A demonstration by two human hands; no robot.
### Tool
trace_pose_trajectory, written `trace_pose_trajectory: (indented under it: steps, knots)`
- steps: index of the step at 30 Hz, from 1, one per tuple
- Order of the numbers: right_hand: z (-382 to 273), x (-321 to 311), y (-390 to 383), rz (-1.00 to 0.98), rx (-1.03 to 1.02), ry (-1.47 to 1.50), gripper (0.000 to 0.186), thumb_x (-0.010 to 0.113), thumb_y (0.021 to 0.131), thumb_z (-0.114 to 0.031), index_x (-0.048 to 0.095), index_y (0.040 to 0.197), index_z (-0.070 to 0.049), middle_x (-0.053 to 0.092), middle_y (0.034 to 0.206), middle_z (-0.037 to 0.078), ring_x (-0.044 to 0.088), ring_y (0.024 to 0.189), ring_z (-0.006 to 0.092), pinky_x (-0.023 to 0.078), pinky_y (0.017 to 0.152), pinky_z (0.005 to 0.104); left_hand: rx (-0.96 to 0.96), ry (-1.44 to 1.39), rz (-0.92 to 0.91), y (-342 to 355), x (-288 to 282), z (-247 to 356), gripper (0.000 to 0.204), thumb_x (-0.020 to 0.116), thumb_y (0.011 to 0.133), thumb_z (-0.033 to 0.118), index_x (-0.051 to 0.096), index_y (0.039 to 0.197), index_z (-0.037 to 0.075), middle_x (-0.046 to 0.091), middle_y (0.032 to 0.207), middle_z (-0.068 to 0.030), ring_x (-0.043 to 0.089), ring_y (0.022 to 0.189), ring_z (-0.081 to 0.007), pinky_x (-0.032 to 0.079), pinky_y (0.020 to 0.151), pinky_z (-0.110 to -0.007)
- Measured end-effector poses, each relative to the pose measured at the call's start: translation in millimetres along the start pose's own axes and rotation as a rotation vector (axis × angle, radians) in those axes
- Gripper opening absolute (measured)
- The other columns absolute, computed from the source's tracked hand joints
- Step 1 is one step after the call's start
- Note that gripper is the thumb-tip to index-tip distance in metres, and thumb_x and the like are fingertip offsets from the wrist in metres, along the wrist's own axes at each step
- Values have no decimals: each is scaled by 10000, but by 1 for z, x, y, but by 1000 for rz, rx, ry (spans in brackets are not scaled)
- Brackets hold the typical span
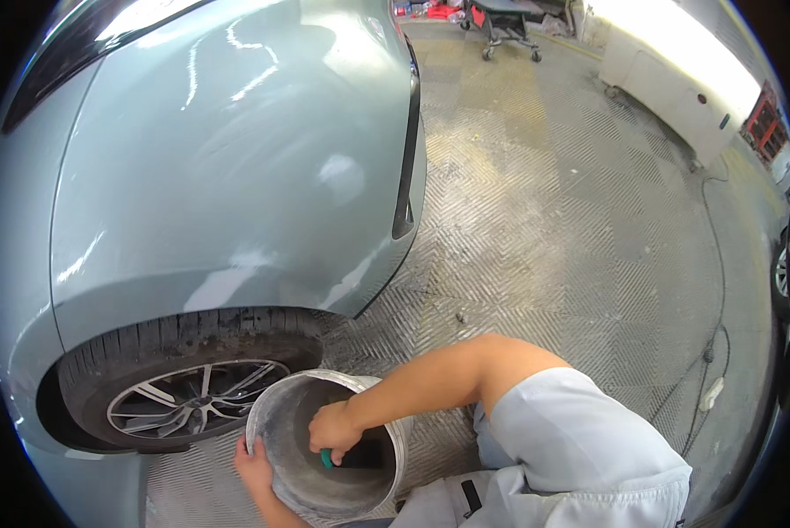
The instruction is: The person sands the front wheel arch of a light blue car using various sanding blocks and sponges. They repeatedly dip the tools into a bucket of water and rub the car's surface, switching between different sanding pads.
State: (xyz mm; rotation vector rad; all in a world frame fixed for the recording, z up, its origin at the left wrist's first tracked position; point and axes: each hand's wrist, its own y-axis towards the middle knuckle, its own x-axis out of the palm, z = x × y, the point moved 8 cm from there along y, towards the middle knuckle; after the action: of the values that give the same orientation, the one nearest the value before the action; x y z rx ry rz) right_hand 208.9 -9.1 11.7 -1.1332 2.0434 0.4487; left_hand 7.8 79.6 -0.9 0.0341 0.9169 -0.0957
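Observation:
A whitish-grey bucket (279,444) stands tilted towards me beside the car wheel. My left hand (256,468) is closed on the left side of its rim. Inside, my right hand (335,429) has its fingers closed round a small green thing (326,458). Only a bit of green shows below the fingers, too little to tell its kind. Dark liquid or a dark patch (368,453) lies at the bottom of the bucket, under my right wrist.
A pale green-grey car (227,194) with its wheel (197,414) fills the left. Ribbed floor tiles (500,202) stretch away to the right. A white wheeled cabinet (668,79), a wheeled stand (500,26) and a cable (720,264) are farther off. Another car's wheel (782,268) shows at the right edge.

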Motion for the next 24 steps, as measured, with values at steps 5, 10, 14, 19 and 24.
trace_pose_trajectory:
  steps: [5,10,14,19,24]
  knots:
    - [-2,8,5,-14,-125,-23,421,745,710,-273,642,1046,-42,670,1001,181,637,954,380,503,823,474,-31,244,40,-8,-11,26,405,613,892,319,642,1121,-13,691,983,-230,668,902,-359,501,813,-431]
    - [-12,9,-8,-41,-178,-42,393,726,681,-157,650,1041,-19,669,1008,208,639,981,383,508,833,475,-55,426,88,-7,-7,24,453,576,911,377,651,1096,-30,682,975,-253,656,920,-400,497,817,-450]
    - [-3,13,-4,-123,-84,-142,316,706,662,-72,695,969,3,688,1002,208,662,976,369,538,789,449,-83,394,77,-10,-13,15,466,555,920,399,663,1041,-37,668,961,-281,637,910,-443,493,807,-454]
    - [-4,30,-1,-111,-115,-121,253,668,679,-37,714,925,1,699,993,196,677,954,353,552,769,434,-98,398,54,-13,-10,28,415,540,936,371,666,1021,-16,678,916,-249,647,865,-409,490,774,-427]
    - [-6,38,0,-182,-148,-140,262,638,716,-34,707,969,-34,696,999,177,670,964,353,548,778,439,-114,324,80,-17,-9,33,376,540,942,347,669,1018,2,682,906,-232,660,859,-371,488,765,-412]
